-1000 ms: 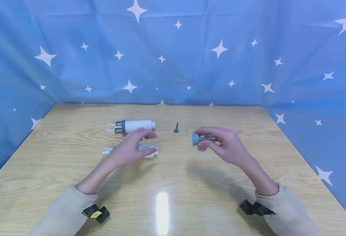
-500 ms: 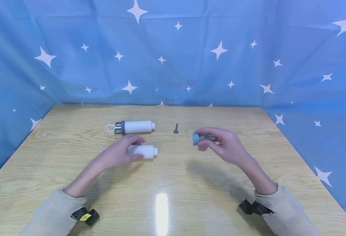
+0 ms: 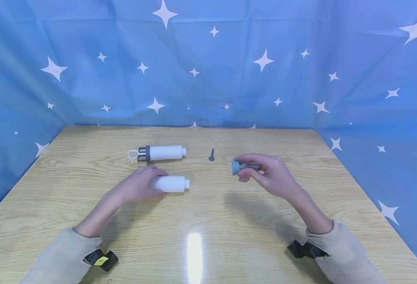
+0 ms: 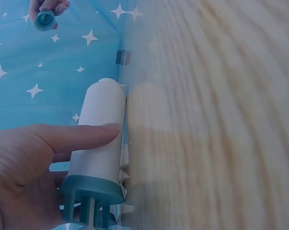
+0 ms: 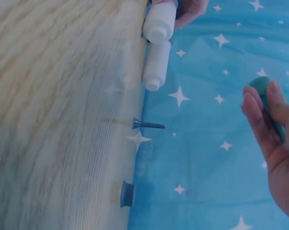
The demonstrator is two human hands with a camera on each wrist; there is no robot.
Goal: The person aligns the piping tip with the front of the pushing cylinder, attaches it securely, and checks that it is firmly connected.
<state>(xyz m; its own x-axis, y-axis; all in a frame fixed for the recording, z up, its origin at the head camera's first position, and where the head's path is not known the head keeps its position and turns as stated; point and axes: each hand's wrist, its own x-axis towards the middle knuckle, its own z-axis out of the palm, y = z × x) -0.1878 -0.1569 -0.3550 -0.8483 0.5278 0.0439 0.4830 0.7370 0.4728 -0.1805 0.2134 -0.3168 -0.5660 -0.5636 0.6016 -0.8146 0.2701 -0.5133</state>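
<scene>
My left hand (image 3: pixel 141 185) grips a white syringe-like tube (image 3: pixel 172 184), lying on its side on the table. In the left wrist view my thumb crosses the white barrel (image 4: pixel 104 108), just ahead of its teal slotted collar (image 4: pixel 94 187); the other fingers go behind it. From the head view that collar and the handle are hidden under the hand. My right hand (image 3: pixel 270 173), raised over the table, pinches a teal funnel-shaped nozzle (image 3: pixel 235 167) by its narrow stem, wide mouth facing left.
Behind the gripped tube lies a similar white tube (image 3: pixel 165 152) with a grey collar and loop handle. A small dark nozzle (image 3: pixel 212 155) stands between the hands. The right wrist view shows a short dark cap-like piece (image 5: pixel 127 194). A blue starred curtain (image 3: pixel 208 71) borders the table.
The left hand has come down and leftward from above the near tube, and its thumb and fingers have closed round the barrel. The right hand holds the nozzle in the same place.
</scene>
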